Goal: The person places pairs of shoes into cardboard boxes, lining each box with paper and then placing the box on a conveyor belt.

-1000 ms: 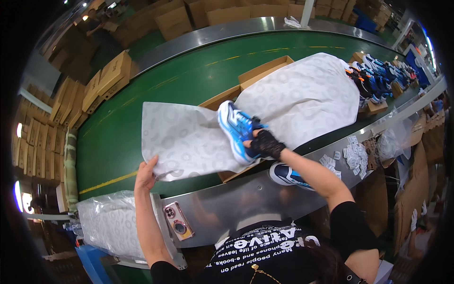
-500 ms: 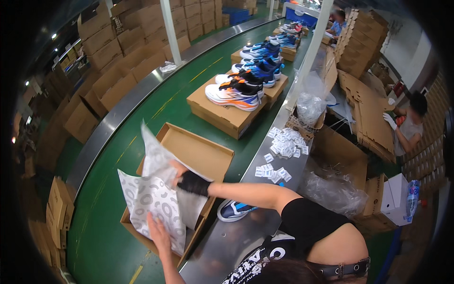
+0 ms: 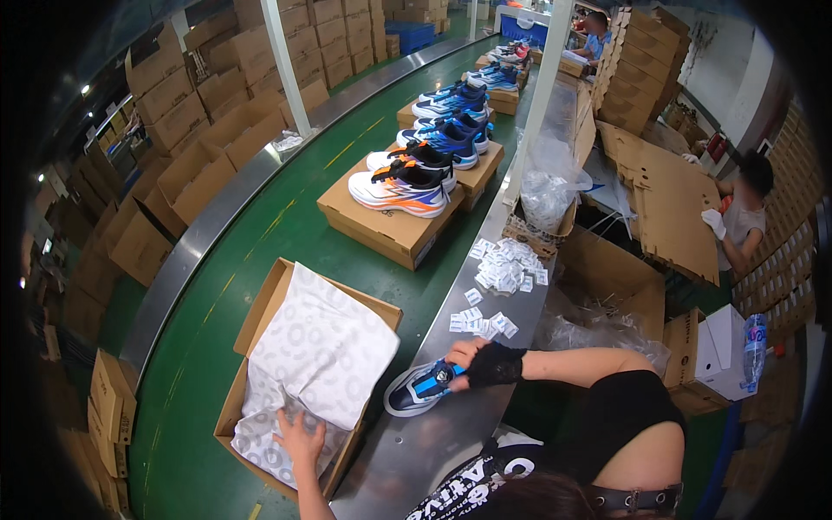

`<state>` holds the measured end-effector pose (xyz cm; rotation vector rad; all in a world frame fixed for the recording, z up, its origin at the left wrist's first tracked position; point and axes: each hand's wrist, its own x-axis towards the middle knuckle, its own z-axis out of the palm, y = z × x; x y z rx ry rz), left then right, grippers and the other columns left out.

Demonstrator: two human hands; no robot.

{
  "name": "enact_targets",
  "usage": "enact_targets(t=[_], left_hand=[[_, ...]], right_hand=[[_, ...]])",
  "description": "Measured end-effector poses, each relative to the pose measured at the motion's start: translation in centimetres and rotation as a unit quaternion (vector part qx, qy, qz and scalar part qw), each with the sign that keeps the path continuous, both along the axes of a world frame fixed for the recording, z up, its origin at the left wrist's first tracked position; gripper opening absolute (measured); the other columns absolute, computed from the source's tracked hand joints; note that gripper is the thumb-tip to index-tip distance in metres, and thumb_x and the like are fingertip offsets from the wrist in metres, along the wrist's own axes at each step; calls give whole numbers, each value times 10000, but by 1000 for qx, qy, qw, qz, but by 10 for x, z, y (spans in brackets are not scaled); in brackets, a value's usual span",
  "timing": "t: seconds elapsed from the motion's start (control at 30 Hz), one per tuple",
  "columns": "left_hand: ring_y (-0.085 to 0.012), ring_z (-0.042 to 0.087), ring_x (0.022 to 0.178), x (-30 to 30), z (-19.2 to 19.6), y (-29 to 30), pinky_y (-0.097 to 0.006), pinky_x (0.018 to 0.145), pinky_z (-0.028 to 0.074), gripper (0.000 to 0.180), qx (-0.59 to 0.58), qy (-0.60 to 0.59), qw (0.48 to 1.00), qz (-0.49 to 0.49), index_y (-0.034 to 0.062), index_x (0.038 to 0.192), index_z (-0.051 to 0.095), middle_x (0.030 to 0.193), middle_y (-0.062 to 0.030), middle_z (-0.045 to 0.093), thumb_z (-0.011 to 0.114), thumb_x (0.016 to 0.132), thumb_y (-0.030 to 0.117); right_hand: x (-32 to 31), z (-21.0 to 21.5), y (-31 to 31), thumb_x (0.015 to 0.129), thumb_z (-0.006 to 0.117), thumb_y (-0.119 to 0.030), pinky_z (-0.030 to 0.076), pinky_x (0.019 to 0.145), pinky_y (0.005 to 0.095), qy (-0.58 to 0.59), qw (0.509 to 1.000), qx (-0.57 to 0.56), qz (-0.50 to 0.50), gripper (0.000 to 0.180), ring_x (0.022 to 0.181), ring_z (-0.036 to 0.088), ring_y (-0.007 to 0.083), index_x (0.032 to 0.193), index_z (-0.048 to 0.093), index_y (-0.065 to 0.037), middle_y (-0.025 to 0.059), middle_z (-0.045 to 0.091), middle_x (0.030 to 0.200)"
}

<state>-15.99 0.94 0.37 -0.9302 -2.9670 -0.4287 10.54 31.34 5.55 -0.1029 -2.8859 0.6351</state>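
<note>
An open cardboard shoebox point(image 3: 229, 407) lies on the green belt, lined with patterned white tissue paper point(image 3: 316, 338). The paper spreads over the box and its raised lid side. With fingers spread, my left hand point(image 3: 301, 444) presses on the paper at the box's near end. My right hand point(image 3: 472, 360), in a black fingerless wrap, closes on the top of a blue and white sneaker point(image 3: 413, 392). That shoe rests on the metal ledge point(image 3: 390, 459) to the right of the box; my fingers hide part of it.
Small white packets point(image 3: 507, 267) lie scattered on the ledge. Farther up the belt, white and orange sneakers point(image 3: 400, 187) and blue ones sit on closed boxes point(image 3: 373, 227). A co-worker point(image 3: 737, 208) handles flat cardboard point(image 3: 659, 199) at right. A white post point(image 3: 533, 104) rises beside the belt.
My right hand has left the tissue paper and moved right onto the sneaker. The paper now lies flatter across the box. My left hand stays on the paper, its fingers spread wider.
</note>
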Motion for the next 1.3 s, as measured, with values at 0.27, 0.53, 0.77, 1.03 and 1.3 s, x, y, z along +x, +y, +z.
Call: enact_targets(t=[0.27, 0.53, 0.77, 1.03, 1.3], left_hand=[[-330, 507, 872, 122, 47, 22, -371, 737, 428, 544, 287, -118, 930, -196, -23, 1003, 499, 987, -179, 511, 750, 594, 235], [-323, 513, 785, 160, 90, -26, -393, 706, 398, 529, 138, -136, 977, -86, 43, 861, 558, 785, -120, 556, 769, 432, 268], [-122, 550, 664, 141, 110, -151, -276, 628, 456, 411, 389, -215, 843, 303, -9, 870, 560, 773, -66, 601, 752, 537, 136], [-90, 564, 734, 153, 127, -186, -241, 676, 456, 385, 510, -57, 793, 327, 11, 908, 585, 813, -41, 620, 737, 558, 66], [-161, 571, 785, 122, 130, -163, -276, 748, 435, 399, 525, -31, 818, 235, 15, 929, 601, 863, -52, 613, 712, 547, 47]], right_hand=[[3, 6, -27, 699, 582, -207, 396, 637, 337, -99, 991, 28, 83, 602, 549, 561, 265, 1188, 326, 35, 129, 571, 590], [-62, 66, -125, 705, 582, -246, 450, 685, 386, -203, 933, -88, 284, 552, 823, 553, 343, 1185, 371, -69, 218, 552, 850], [-130, 80, -170, 776, 485, 6, 477, 641, 315, 88, 902, -371, 200, 183, 700, 591, 236, 951, 514, -39, 89, 602, 781], [-212, -20, -246, 636, 568, -67, 322, 875, 503, 53, 957, 35, 283, 415, 1089, 399, 352, 1043, 504, -114, 191, 411, 1179], [-232, -26, -85, 723, 584, -185, 252, 942, 474, -57, 993, -6, 100, 584, 1186, 306, 351, 1248, 346, -95, 231, 262, 1308]])
